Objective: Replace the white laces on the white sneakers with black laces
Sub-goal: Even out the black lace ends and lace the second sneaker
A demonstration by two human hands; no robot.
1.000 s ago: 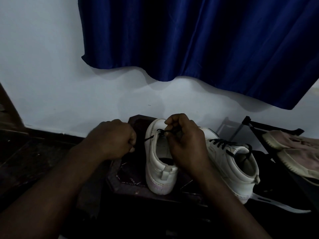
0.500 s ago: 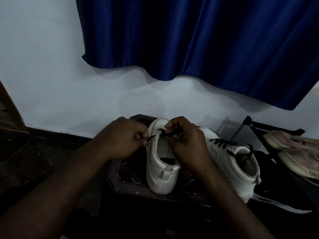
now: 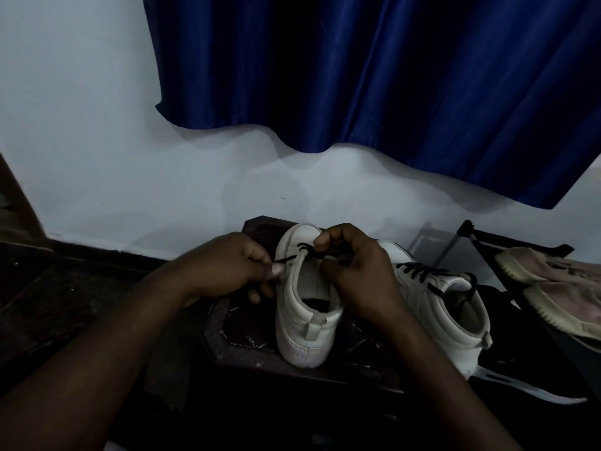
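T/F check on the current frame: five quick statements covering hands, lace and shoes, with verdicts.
1. The left hand pinches the black lace beside the near sneaker. True.
2. The right hand lies open and flat, away from the shoe. False: its fingers curl at the black lace over the near sneaker's top.
3. The second sneaker already carries black lacing. True.
4. The near sneaker lies on its side. False: it stands upright, heel toward the camera.
5. Beige shoes sit at the far right. True.
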